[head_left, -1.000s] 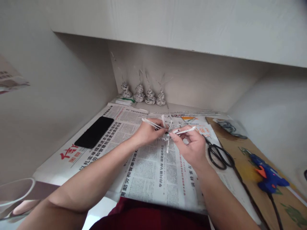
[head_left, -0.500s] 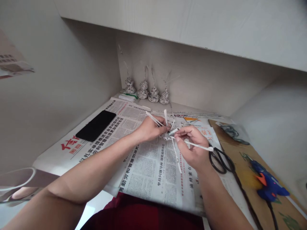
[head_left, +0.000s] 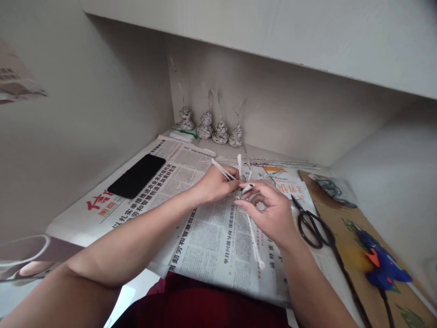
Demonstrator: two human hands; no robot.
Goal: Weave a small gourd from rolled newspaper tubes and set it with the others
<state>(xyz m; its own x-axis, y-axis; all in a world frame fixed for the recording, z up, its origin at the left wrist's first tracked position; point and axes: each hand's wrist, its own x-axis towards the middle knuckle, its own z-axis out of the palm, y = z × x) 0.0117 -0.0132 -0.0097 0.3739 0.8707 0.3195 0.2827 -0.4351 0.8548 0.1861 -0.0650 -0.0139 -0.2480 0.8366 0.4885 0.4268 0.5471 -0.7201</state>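
Between my hands is a small weave of rolled paper strips (head_left: 255,243), its centre mostly hidden by my fingers. Loose strip ends stick out at the back and hang toward the front edge. My left hand (head_left: 218,183) is closed, pinching the weave from the left with thumb and fingers. From the right, the thumb and fingers of my right hand (head_left: 271,207) curl in at the same piece, at the base of a strip. Newspaper sheets (head_left: 211,248) lie under both hands.
Several woven gourd shapes (head_left: 235,136) stand along the back wall, with long paper rolls (head_left: 290,163) before them. A black phone (head_left: 136,176) lies left. To the right are black scissors (head_left: 316,228), a blue glue gun (head_left: 384,262) and cardboard (head_left: 341,237). A shelf (head_left: 256,34) overhangs.
My right hand has shifted slightly left, closer to my left hand. The strip that pointed right across my right hand now hangs down toward the front. My left hand has hardly moved.
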